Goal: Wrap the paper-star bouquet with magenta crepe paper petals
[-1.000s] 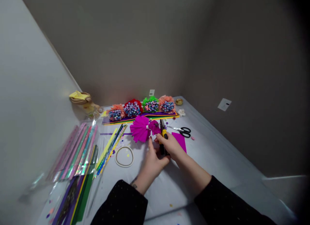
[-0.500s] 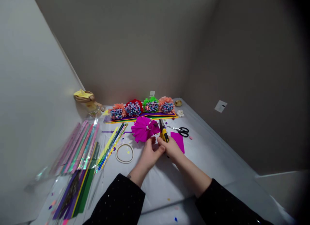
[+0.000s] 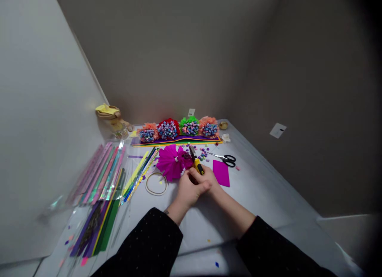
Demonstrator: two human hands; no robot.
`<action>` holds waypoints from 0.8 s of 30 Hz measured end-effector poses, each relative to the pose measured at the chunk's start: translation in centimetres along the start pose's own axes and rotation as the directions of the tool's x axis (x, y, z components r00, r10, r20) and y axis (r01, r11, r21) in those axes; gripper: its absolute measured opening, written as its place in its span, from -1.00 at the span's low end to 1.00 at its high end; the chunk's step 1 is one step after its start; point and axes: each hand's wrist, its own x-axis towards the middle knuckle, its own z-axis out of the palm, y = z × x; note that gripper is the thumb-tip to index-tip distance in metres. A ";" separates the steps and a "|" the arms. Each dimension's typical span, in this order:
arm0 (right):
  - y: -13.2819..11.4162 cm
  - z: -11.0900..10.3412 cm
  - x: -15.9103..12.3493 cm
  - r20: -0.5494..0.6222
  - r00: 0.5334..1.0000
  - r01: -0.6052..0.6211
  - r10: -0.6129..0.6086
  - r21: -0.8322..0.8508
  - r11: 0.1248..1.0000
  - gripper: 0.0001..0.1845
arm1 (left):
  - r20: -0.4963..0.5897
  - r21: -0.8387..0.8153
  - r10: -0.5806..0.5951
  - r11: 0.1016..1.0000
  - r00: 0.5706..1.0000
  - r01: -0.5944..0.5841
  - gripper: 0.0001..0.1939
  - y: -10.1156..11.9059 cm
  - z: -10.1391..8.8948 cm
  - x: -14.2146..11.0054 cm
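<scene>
My right hand (image 3: 207,177) is wrapped round a pair of pliers (image 3: 197,164) with yellow and black handles. Their metal jaws point up and away, beside the gathered end of a magenta crepe-paper flower (image 3: 167,163). A white band circles the flower near that end. Against the right hand rests my left hand (image 3: 189,189), its fingers curled near the plier handles and its thumb lying across. What the left fingers grip, if anything, is hidden. Small star-shaped paper pieces (image 3: 203,153) lie scattered just beyond the jaws.
Black-handled scissors (image 3: 228,160) and a magenta paper sheet (image 3: 221,173) lie right. A roll of tape (image 3: 156,184) and paper strips (image 3: 139,175) lie left, near clear packets of strips (image 3: 100,173). Several star-filled paper flowers (image 3: 168,129) line the back, beside a basket (image 3: 109,114).
The pliers have tilted left, and their jaws have shifted toward the flower's gathered end. My hands have drawn closer together. The whole view has shifted slightly.
</scene>
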 end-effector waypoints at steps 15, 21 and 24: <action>1.1 1.1 0.8 0.036 0.999 -0.008 0.000 0.201 0.980 -0.64 | -0.083 -0.013 -0.009 1.000 0.997 0.008 -0.38 -0.1 -0.3 0.5; 0.5 -2.0 0.8 0.113 0.981 0.143 -0.159 0.141 0.980 -0.67 | 0.089 -0.382 -0.046 0.921 0.995 0.077 -0.41 1.0 -0.7 1.0; 0.5 -3.0 0.7 0.096 0.962 0.256 -0.256 0.010 0.967 -0.73 | 0.050 -0.643 -0.173 0.748 0.984 0.164 -0.50 1.9 -1.0 1.4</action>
